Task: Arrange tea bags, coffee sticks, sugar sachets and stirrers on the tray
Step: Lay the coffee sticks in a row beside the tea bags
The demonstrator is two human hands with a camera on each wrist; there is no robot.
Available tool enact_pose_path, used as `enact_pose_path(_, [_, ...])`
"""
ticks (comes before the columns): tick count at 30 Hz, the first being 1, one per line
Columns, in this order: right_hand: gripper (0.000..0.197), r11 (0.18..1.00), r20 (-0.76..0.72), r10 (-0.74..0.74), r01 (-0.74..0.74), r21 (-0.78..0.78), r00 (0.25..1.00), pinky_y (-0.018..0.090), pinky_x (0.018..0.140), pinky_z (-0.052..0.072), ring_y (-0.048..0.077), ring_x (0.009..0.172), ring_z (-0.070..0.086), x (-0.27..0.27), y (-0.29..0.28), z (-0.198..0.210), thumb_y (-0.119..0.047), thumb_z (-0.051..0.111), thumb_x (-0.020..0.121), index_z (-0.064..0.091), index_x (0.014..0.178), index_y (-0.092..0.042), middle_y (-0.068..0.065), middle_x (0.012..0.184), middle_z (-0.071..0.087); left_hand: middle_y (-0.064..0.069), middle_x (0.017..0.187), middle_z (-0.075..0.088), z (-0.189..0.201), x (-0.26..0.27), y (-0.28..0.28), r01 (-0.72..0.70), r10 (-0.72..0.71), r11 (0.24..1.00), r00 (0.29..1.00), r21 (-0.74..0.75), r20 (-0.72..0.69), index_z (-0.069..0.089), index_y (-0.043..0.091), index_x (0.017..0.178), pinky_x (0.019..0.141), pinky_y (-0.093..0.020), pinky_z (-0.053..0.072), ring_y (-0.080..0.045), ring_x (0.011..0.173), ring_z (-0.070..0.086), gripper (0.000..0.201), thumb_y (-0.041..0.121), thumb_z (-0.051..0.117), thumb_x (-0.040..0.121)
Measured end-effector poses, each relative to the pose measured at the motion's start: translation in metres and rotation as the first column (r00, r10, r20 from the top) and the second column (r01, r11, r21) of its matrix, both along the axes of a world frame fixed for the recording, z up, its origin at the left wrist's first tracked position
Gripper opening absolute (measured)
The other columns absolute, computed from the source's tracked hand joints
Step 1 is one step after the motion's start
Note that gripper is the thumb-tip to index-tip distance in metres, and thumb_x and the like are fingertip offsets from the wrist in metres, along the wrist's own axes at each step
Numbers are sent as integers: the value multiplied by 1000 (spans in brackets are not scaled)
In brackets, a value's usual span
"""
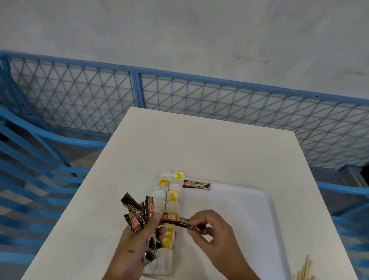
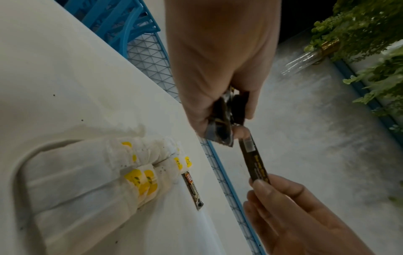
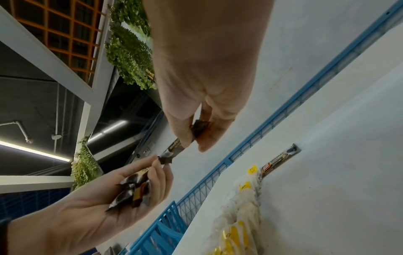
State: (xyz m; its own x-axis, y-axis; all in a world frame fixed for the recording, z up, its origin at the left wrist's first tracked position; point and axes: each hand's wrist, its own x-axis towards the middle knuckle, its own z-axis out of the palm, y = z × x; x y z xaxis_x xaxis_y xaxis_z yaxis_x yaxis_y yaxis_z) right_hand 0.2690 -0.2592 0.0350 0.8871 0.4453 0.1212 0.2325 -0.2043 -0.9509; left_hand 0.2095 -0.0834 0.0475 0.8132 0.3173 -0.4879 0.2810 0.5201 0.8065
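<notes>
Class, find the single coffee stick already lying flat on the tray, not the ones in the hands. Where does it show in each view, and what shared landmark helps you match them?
Head: the laid coffee stick lies at the tray's far edge, right of the tea bags.
Left wrist: lower centre, right of the tea bags.
Right wrist: right of centre, above the tea bags.
Shared landmark: the row of tea bags with yellow tags.

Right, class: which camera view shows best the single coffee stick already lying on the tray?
The head view: the coffee stick lies flat, label readable, beside the tea bags. Both wrist views show it smaller, slanted and blurrier.
</notes>
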Motion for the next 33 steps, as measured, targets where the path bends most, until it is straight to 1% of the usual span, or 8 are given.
enact_pose_path(3, [12,1000,68,22,-21,-14,997,22,67,49,9,72,57,1,-4,-1,-25,67,75,61,81,-34,-12,92,62,-11,63,61,1,0,-1,69,-70,997,997,22,38,66,-2,88,53,-26,52,-18,55,57,64,43,89,48])
enact_pose_path(4, [13,1000,41,24,-24,-9,999,23,67,49,9,72,56,0,-4,-1,-25,69,74,62,81,-33,-12,92,62,-12,62,59,2,0,-2,78,-79,996,996,38,41,66,-2,84,53,-27,51,-18,54,56,69,42,93,37])
enact_pose_path(7, [21,999,-217,18,-6,54,976,23,69,49,8,70,57,0,-5,5,-27,77,68,64,84,-29,-6,85,66,-12,59,55,1,0,-2,71,-73,997,996,41,49,62,-2,76,48,-24,48,-17,50,51,34,17,83,56])
enact_pose_path(11, [14,998,-449,33,-4,66,893,22,64,49,13,62,58,3,-7,9,-6,70,81,66,94,-10,0,68,65,-9,56,56,-1,0,-2,57,-62,996,996,74,62,60,-5,80,45,-21,46,-14,47,51,5,-6,65,77])
enact_pose_path(14, [9,997,-522,-5,45,65,853,20,61,50,12,59,60,6,-7,10,0,67,81,69,89,-3,3,64,66,-10,55,54,-4,0,-2,34,-46,989,996,144,79,59,-6,78,46,-20,45,-16,49,50,5,-7,64,79])
enact_pose_path(21, [19,986,-654,-6,112,121,756,21,65,53,15,67,66,13,-7,1,5,57,87,71,89,-8,8,72,71,-6,53,54,-15,4,-2,15,-31,977,997,211,71,54,-6,81,46,-20,43,-13,48,49,9,-8,63,80])
enact_pose_path(26, [7,968,-700,-130,242,64,702,20,58,53,15,61,63,32,-7,-16,5,64,81,64,88,3,13,72,67,-10,55,55,-24,7,0,-3,-2,979,1000,206,25,58,-4,80,51,-26,44,-20,53,48,7,-1,63,83])
enact_pose_path(33, [6,782,-782,-328,617,90,530,16,56,55,19,63,56,85,-10,-55,10,60,83,61,79,5,14,73,61,-9,53,56,-26,6,3,-6,14,988,999,154,-47,58,-1,82,42,-20,45,-12,43,50,12,9,59,88])
